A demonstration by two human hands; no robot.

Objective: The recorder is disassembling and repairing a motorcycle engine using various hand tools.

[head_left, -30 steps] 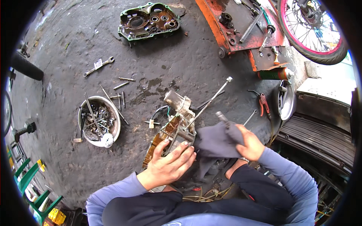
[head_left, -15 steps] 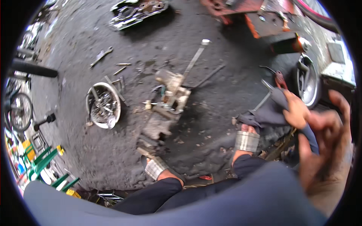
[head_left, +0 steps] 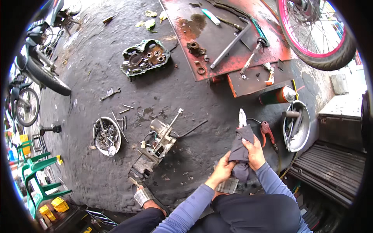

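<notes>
In front of my right foot, both my hands are closed on a dark grey cloth [head_left: 241, 145]. My left hand [head_left: 220, 170] grips its lower left side, fingers curled into the folds. The upper right side is in my right hand [head_left: 254, 153], thumb pressed on top. From the cloth's upper end sticks a silver metal tool [head_left: 242, 117]; the rest of it is wrapped, so its kind cannot be told. To the left on the ground sits a greasy engine part [head_left: 157, 143] with a long metal bar across it.
A white bowl [head_left: 96, 145] of small metal parts stands left. Farther off lie a wrench [head_left: 110, 94] and an open engine casing [head_left: 130, 72]. A red-handled air gun [head_left: 265, 130], a tool basin [head_left: 307, 136], a spray can [head_left: 274, 96] and a red-black table [head_left: 186, 46] are to the right.
The view has shifted, showing more of the table and wheel. One hand was raised, blurred and off the cloth; now both hands grip it, with the silver tool end showing.
</notes>
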